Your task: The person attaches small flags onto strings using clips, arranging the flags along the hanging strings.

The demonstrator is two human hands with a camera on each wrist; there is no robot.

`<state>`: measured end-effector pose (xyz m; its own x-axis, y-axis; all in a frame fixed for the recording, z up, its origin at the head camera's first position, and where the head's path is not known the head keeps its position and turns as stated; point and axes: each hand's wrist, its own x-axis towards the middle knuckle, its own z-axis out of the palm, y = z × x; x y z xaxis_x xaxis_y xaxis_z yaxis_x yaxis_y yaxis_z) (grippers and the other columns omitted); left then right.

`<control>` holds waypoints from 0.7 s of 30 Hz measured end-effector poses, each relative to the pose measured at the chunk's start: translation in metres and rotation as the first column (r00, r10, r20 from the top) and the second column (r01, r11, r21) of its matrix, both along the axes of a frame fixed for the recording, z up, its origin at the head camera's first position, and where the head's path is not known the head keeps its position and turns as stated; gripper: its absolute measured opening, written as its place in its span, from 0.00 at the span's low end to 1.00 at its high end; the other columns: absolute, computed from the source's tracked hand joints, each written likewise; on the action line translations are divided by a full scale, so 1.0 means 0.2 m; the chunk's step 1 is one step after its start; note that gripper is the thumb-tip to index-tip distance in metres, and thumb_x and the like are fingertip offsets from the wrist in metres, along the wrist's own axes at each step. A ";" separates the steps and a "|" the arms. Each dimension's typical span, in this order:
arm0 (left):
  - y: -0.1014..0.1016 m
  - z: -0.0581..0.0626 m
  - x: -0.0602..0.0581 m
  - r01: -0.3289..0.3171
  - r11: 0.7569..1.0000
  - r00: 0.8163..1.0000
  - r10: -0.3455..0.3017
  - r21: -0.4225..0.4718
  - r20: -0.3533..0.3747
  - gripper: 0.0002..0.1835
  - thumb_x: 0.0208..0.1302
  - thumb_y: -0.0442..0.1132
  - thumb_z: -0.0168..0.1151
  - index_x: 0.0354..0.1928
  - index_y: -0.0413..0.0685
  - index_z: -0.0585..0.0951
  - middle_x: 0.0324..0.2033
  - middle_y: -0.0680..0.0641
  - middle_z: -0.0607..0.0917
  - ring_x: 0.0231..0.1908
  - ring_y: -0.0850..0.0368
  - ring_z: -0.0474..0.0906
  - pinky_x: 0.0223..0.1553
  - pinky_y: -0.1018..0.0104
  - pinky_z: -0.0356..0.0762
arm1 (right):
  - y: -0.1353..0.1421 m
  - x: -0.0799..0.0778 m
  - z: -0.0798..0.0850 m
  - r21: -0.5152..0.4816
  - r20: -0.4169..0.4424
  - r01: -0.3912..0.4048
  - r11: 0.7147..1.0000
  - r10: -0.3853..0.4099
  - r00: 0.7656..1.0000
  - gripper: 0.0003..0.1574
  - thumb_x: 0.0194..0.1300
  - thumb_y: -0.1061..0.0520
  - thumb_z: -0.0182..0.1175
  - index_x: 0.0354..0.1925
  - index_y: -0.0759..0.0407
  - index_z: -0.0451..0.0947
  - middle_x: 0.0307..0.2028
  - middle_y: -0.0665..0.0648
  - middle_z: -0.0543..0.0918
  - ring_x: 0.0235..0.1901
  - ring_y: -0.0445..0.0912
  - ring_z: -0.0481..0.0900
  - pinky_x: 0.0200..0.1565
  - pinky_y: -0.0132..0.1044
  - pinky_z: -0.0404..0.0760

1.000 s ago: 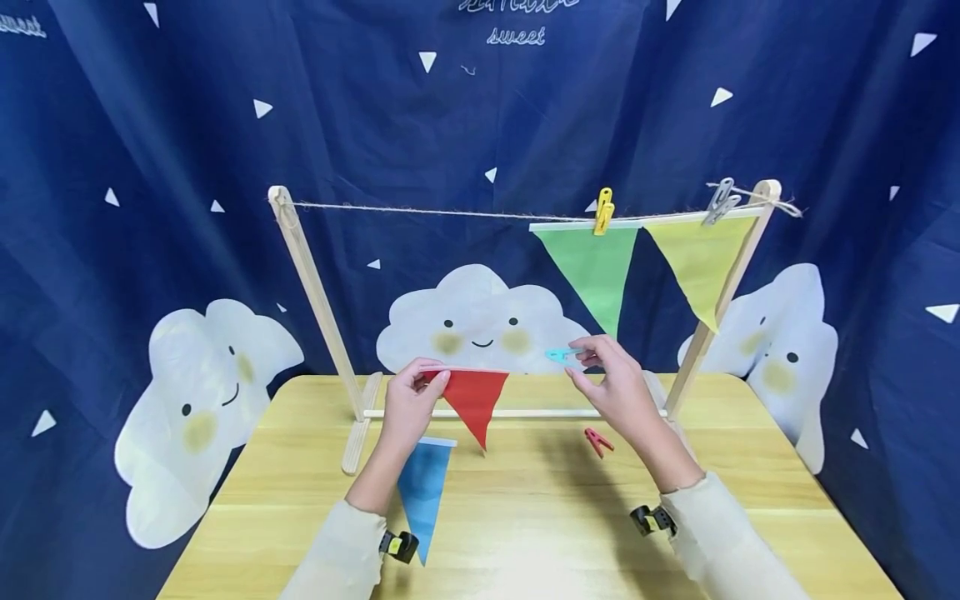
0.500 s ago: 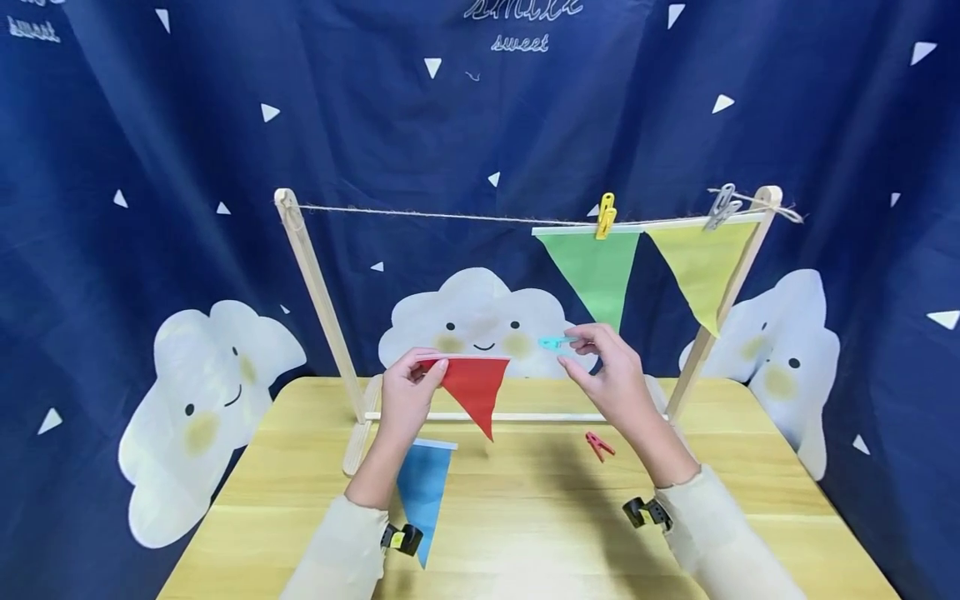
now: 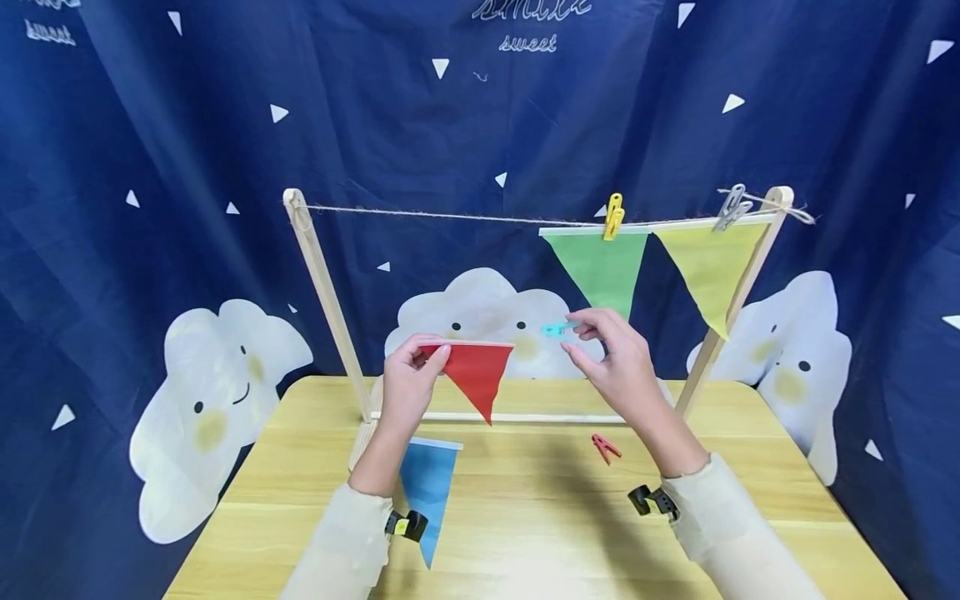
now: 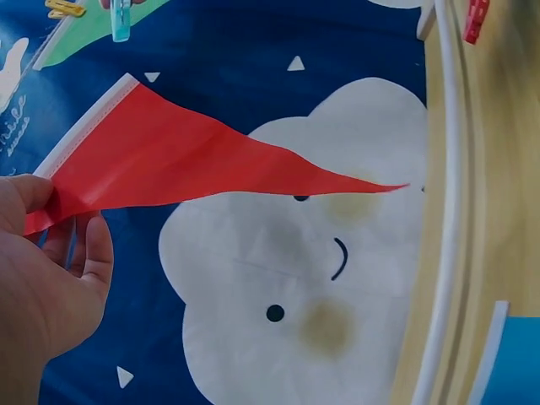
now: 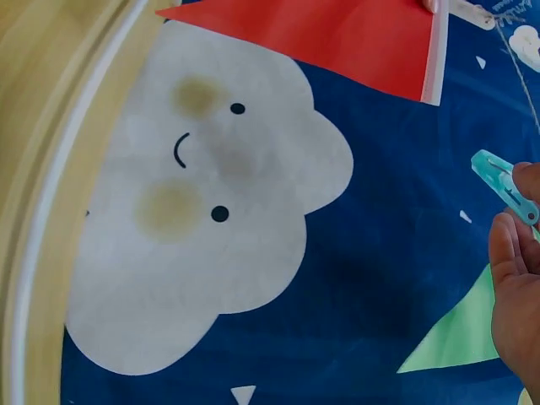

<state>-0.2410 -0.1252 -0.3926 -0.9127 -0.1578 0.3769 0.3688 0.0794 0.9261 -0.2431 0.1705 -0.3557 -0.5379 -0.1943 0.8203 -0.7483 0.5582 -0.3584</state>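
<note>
My left hand (image 3: pixel 410 379) pinches a red triangular pennant (image 3: pixel 480 372) by the left end of its white top edge. The pennant (image 4: pixel 160 160) hangs point down, raised over the table. In my right hand (image 3: pixel 618 358) is a turquoise clothespin (image 3: pixel 557 330), pinched between thumb and fingers, its free end facing left. A string (image 3: pixel 420 215) runs across above both hands. From its right half hang a green pennant (image 3: pixel 603 267) under a yellow clothespin (image 3: pixel 613 217) and a yellow pennant (image 3: pixel 712 262) under grey clothespins (image 3: pixel 732 208).
Two wooden posts (image 3: pixel 326 292) hold the string, joined low down by a white crossbar (image 3: pixel 525 417). On the wooden table (image 3: pixel 540 517) lie a blue pennant (image 3: pixel 431 492), partly behind the left forearm, and a red clothespin (image 3: pixel 606 448). A dark blue curtain (image 3: pixel 420 125) hangs behind.
Both hands have risen a little toward the string, the left with the red pennant, the right with the turquoise clothespin. The view has shifted slightly.
</note>
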 end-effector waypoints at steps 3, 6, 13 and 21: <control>0.00 0.03 -0.01 0.001 1.000 1.000 -0.001 -0.006 -0.006 0.10 0.70 0.35 0.67 0.48 0.38 0.85 0.44 0.37 0.87 0.37 0.53 0.85 0.41 0.70 0.87 | 0.00 0.00 0.04 -0.001 0.007 -0.007 1.000 0.007 1.000 0.25 0.57 0.68 0.76 0.52 0.64 0.82 0.43 0.59 0.84 0.41 0.48 0.83 0.51 0.17 0.75; 0.01 0.06 -0.01 0.007 1.000 1.000 -0.007 -0.009 -0.008 0.11 0.70 0.37 0.67 0.49 0.39 0.85 0.45 0.37 0.87 0.38 0.54 0.85 0.42 0.70 0.86 | -0.01 0.00 0.08 -0.014 0.029 -0.014 1.000 0.015 0.999 0.26 0.56 0.68 0.76 0.53 0.65 0.81 0.43 0.59 0.83 0.41 0.47 0.82 0.51 0.15 0.75; 0.03 0.11 -0.05 -0.001 1.000 0.996 0.003 0.027 -0.089 0.10 0.69 0.35 0.68 0.48 0.36 0.85 0.42 0.36 0.87 0.34 0.56 0.84 0.39 0.71 0.86 | -0.02 -0.02 0.16 -0.009 0.003 -0.029 1.000 0.029 1.000 0.24 0.57 0.67 0.76 0.52 0.64 0.81 0.43 0.59 0.83 0.41 0.47 0.81 0.53 0.17 0.76; 0.05 0.16 -0.09 -0.001 0.998 0.994 0.008 0.068 -0.107 0.10 0.68 0.32 0.67 0.47 0.33 0.85 0.39 0.37 0.86 0.31 0.59 0.82 0.37 0.73 0.85 | -0.02 -0.03 0.22 -0.014 -0.033 -0.019 1.000 0.018 0.999 0.23 0.58 0.67 0.75 0.52 0.64 0.81 0.44 0.59 0.84 0.42 0.48 0.81 0.55 0.18 0.75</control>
